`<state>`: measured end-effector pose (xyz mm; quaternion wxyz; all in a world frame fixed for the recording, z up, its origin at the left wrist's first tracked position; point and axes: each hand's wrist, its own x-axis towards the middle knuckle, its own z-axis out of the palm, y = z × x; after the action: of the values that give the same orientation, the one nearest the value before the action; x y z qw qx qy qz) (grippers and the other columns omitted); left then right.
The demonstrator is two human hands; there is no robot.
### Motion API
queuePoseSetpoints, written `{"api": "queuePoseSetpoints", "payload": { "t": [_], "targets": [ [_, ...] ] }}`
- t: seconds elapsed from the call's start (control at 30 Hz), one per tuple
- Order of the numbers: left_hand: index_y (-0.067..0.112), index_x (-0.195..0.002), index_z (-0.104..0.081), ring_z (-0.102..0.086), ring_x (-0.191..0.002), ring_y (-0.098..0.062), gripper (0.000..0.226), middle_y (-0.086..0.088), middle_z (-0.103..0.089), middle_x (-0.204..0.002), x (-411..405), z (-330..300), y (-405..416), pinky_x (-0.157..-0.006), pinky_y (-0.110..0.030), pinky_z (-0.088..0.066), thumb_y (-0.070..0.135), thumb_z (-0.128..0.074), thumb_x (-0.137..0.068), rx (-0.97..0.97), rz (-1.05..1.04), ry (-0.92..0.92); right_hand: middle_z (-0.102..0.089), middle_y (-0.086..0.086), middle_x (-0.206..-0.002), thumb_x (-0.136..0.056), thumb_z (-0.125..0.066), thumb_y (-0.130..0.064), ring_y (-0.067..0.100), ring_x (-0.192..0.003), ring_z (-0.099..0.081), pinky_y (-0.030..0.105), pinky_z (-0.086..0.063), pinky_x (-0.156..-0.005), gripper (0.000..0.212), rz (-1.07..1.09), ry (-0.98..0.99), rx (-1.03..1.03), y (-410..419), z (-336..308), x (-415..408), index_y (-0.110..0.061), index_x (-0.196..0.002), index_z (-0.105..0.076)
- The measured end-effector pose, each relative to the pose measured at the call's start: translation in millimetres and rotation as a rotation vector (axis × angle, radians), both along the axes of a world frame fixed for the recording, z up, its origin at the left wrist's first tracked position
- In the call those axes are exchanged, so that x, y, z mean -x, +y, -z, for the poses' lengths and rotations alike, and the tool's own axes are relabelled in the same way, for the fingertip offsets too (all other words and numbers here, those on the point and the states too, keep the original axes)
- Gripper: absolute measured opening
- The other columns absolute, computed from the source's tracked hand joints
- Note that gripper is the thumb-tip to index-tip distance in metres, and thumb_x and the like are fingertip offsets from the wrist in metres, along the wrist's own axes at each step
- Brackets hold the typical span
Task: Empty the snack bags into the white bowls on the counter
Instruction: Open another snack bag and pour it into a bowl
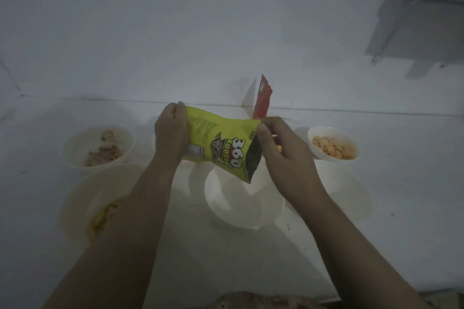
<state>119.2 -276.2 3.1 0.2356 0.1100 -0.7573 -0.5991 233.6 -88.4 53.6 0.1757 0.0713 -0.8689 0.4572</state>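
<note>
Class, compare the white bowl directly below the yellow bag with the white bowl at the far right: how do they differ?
The bowl under the yellow bag looks empty; the far-right bowl holds orange snack pieces. The first sits nearer the person, between the forearms; the second sits farther back, beyond the right hand. Both are white and upright.

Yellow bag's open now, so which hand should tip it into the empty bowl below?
Probably the left hand: it grips the yellow bag's sealed end, so raising it sends the contents toward the torn mouth, which the right hand pinches above the empty bowl.
</note>
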Motion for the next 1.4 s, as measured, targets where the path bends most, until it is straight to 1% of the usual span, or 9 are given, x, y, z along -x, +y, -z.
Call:
{"api": "queuePoseSetpoints", "payload": {
  "t": [0.13,0.3,0.47,0.6,0.7,0.9,1.13,1.27,1.4],
  "targets": [
    [0.008,-0.073,-0.041,-0.037,-0.065,-0.018,0.037,0.001,-0.038,-0.065,0.8,1.1,3.6,-0.061,-0.034,-0.030,0.032,-0.039,-0.101,0.108,0.010,0.115,-0.069,-0.011,-0.083,-0.097,-0.053,-0.034,-0.005,-0.084,-0.059,0.004,-0.039,-0.062,0.019,0.078,0.025,-0.092,7.0,4.9,9.3,-0.022,-0.088,-0.063],
    [0.005,-0.073,-0.037,-0.033,-0.055,-0.009,0.039,0.002,-0.034,-0.061,-0.8,5.6,3.9,-0.054,-0.021,-0.029,0.032,-0.039,-0.102,0.158,0.024,0.153,-0.068,-0.008,-0.080,-0.095,-0.058,-0.027,0.000,-0.080,-0.058,0.003,-0.038,-0.062,0.019,0.079,-0.030,-0.212,17.2,15.2,14.2,-0.017,-0.080,-0.065],
    [0.005,-0.072,-0.038,-0.031,-0.055,-0.010,0.039,0.003,-0.031,-0.059,-0.4,4.3,4.3,-0.056,-0.028,-0.028,0.031,-0.041,-0.102,0.179,0.046,0.190,-0.068,-0.006,-0.085,-0.095,-0.059,-0.025,0.010,-0.079,-0.060,0.019,-0.044,-0.069,0.017,0.066,-0.070,-0.257,19.7,19.5,13.6,-0.018,-0.081,-0.066],
    [0.003,-0.072,-0.039,-0.030,-0.053,-0.010,0.040,0.002,-0.030,-0.056,0.3,2.5,3.1,-0.055,-0.029,-0.028,0.030,-0.042,-0.101,0.201,0.058,0.225,-0.066,-0.006,-0.085,-0.095,-0.058,-0.025,0.011,-0.079,-0.058,0.018,-0.042,-0.066,0.016,0.076,-0.091,-0.326,17.7,23.6,12.5,-0.019,-0.084,-0.066],
    [0.007,-0.070,-0.040,-0.031,-0.051,-0.010,0.038,0.002,-0.030,-0.055,0.1,1.2,0.1,-0.054,-0.029,-0.028,0.029,-0.043,-0.101,0.233,0.048,0.247,-0.067,-0.003,-0.083,-0.095,-0.058,-0.025,0.015,-0.077,-0.059,0.028,-0.045,-0.068,0.015,0.069,-0.108,-0.325,14.7,25.4,13.0,-0.017,-0.086,-0.068],
    [0.002,-0.073,-0.043,-0.030,-0.050,-0.010,0.040,0.002,-0.031,-0.055,1.0,0.1,-6.1,-0.051,-0.027,-0.027,0.030,-0.042,-0.101,0.260,0.060,0.258,-0.063,-0.006,-0.080,-0.095,-0.059,-0.026,0.009,-0.071,-0.053,0.025,-0.037,-0.063,0.016,0.066,-0.129,-0.332,11.7,25.3,16.0,-0.017,-0.087,-0.069],
    [0.004,-0.072,-0.041,-0.030,-0.049,-0.011,0.039,0.003,-0.030,-0.054,-0.4,-1.9,-9.6,-0.051,-0.028,-0.027,0.030,-0.042,-0.101,0.279,0.064,0.268,-0.060,-0.009,-0.077,-0.095,-0.059,-0.025,0.003,-0.067,-0.050,0.007,-0.032,-0.058,0.015,0.075,-0.130,-0.336,9.0,27.3,17.1,-0.019,-0.084,-0.068],
    [0.008,-0.071,-0.041,-0.032,-0.048,-0.009,0.037,0.003,-0.030,-0.053,-1.7,-3.3,-9.0,-0.051,-0.025,-0.027,0.030,-0.043,-0.101,0.282,0.059,0.270,-0.063,-0.006,-0.080,-0.095,-0.059,-0.025,0.009,-0.073,-0.053,0.021,-0.037,-0.060,0.016,0.095,-0.118,-0.337,8.6,27.2,16.8,-0.015,-0.089,-0.071],
    [0.004,-0.073,-0.043,-0.031,-0.047,-0.010,0.038,0.004,-0.029,-0.053,-4.3,-2.9,-9.5,-0.049,-0.024,-0.026,0.029,-0.043,-0.102,0.271,0.071,0.274,-0.065,-0.005,-0.083,-0.095,-0.060,-0.025,0.009,-0.073,-0.053,0.024,-0.037,-0.066,0.015,0.091,-0.116,-0.338,9.0,28.0,15.3,-0.015,-0.090,-0.071]
  ]
}}
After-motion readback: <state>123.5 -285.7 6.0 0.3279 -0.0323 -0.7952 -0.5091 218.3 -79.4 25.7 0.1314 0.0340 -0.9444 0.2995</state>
